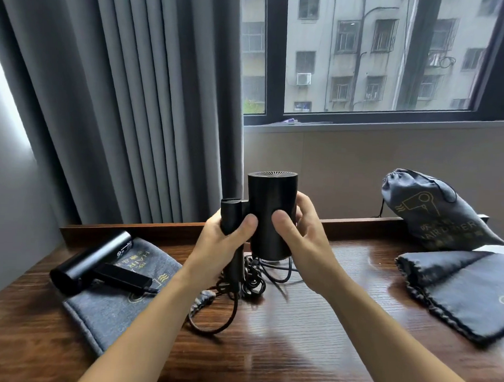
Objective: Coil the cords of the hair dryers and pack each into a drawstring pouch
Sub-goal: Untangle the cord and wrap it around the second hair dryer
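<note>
Centrally in the frame, the left hand (226,235) is curling its fingers around the folded handle of a black hair dryer (270,211), while the right hand (298,229) is gripping the barrel, held upright. Its tangled cord (250,279) is trailing beneath onto the wooden table (296,349). At lower left, a second dryer (94,262) is lying on a flat grey pouch (112,303). At right, a filled pouch (433,211) is leaning above another flat pouch (464,289).

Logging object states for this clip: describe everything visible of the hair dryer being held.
The held hair dryer is matte black, its cylindrical barrel upright with a grille on top. Its handle lies folded alongside the barrel. The left hand grips the handle, the right hand the barrel, above the wooden table. Its black cord hangs tangled onto the table.
</note>
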The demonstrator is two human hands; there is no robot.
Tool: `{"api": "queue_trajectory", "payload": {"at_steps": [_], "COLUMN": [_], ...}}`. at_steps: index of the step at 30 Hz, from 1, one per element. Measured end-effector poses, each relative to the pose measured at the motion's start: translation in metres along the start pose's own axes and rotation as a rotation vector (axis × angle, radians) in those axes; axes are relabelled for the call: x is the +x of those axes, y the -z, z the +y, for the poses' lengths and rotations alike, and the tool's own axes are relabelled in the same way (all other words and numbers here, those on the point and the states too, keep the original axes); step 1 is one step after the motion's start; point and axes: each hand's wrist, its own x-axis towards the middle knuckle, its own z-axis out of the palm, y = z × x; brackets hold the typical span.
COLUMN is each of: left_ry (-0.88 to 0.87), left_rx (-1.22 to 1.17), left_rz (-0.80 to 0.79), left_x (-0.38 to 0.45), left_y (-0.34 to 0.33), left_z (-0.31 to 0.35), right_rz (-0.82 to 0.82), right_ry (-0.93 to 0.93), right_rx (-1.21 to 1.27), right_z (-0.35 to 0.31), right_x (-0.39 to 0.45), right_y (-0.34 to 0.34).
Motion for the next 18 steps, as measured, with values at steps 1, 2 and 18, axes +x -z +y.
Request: {"api": "queue_trajectory", "payload": {"at_steps": [1, 2, 18], "left_ry": [-0.018, -0.022, 0.01], "left_rx": [-0.026, -0.064, -0.279], "left_rz": [0.022, 0.045, 0.153], "left_x": [0.0, -0.001, -0.016], "left_y": [-0.001, -0.003, 0.005], "left_z": [-0.001, -0.004, -0.026], "right_rz": [-0.005, -0.015, -0.022], "right_ry": [0.007, 0.016, -0.348], "right_rx": [-0.031, -0.064, 0.153], "right_z": [0.002, 0.004, 0.054], "right_x": [0.0, 0.0, -0.022], "right_y": [-0.004, -0.008, -0.011]}}
